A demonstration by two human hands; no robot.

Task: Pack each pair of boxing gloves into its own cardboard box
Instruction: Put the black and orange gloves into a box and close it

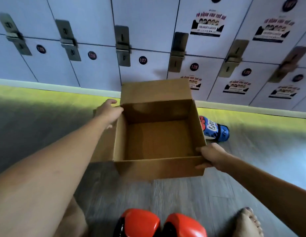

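Holds the empty cardboard box down at the floor: left hand curled over its far-left rim, right hand gripping the near-right corner. Red gloves straight back toward the body, about equally near both hands; blue glove just beside the right wall.

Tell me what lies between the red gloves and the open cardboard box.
Only bare grey floor separates the red gloves from the cardboard box, head view.
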